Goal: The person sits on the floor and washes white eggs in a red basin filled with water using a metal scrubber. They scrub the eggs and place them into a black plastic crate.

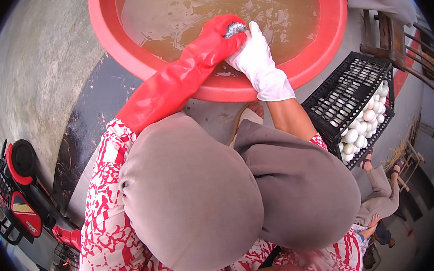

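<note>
My left hand (215, 38), in a long red rubber glove, grips a silvery metal scouring pad (235, 29). Pressed against it is my right hand (253, 58), in a short white glove with the thumb pointing up. The white fingers curl under the red ones, so whatever lies between the two palms is hidden. Both hands are held over the near rim of a large red plastic tub (236, 90). Cloudy brown water (284, 23) fills the tub, with ripples around the hands.
A black plastic crate (345, 91) of pale eggs (363, 127) lies at the right. Beyond it are a wooden chair (385, 42) and a person's legs (381, 187). A red motor scooter (24, 211) stands at the left. My covered knees (191, 198) are below the tub.
</note>
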### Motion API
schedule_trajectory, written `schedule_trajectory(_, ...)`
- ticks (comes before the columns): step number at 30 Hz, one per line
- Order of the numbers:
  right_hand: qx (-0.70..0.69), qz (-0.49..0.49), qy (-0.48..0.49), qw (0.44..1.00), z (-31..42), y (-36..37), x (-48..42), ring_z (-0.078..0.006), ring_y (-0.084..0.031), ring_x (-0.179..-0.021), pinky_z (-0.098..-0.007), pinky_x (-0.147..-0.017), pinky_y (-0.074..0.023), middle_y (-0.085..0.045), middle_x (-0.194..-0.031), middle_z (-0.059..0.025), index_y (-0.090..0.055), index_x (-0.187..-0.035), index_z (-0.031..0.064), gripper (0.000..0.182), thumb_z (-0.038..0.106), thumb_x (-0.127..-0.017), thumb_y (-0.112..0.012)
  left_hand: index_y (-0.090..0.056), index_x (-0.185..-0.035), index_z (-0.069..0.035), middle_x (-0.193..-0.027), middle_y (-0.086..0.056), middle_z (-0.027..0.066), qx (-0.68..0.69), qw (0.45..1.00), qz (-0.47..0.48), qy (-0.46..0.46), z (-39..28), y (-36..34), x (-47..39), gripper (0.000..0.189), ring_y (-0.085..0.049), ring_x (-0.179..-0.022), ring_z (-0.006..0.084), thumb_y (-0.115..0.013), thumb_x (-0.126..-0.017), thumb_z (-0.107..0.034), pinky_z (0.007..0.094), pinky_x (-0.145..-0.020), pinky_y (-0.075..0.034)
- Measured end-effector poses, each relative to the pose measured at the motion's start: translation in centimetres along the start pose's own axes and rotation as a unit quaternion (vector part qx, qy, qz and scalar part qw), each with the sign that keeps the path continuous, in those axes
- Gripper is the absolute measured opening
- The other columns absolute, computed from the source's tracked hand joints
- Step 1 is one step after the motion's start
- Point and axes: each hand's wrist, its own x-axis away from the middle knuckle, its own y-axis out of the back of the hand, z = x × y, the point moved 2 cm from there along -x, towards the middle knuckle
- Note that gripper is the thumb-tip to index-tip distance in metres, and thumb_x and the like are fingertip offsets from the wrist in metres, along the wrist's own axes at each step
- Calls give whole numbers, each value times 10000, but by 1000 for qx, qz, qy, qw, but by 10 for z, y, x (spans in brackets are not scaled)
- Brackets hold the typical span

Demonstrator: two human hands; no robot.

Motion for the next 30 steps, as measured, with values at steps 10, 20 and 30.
schedule_trajectory(10,39,189,-53,980,-20,22,-35,-318,-651,-1034,-390,-738,-548,-589,-1304,-151,-474,-1356,77,373,322,-1077,-439,-678,-1211,-59,-1052,-722,108,105,946,-130,277,21,20,-15,412,-689,-919,200,-812,-856,-217,347,-798,-577)
schedule_trajectory(20,9,135,-46,990,-8,14,-29,-192,-625,-705,-286,-551,-489,-664,-995,-111,-576,-1148,83,275,277,-984,-681,-648,-1269,-23,-1110,-710,136,286,886,-163,326,45,28,-9,439,-693,-953,214,-746,-937,-293,364,-799,-582)
schedule_trajectory(30,45,-103,-39,993,-1,14,-22,-143,-477,-571,-292,-451,-338,-564,-753,-17,-554,-966,164,673,819,-917,-409,-642,-1305,-68,-1159,-704,100,165,974,121,98,-18,-2,-5,451,-669,-1026,216,-697,-965,-358,362,-908,-530)
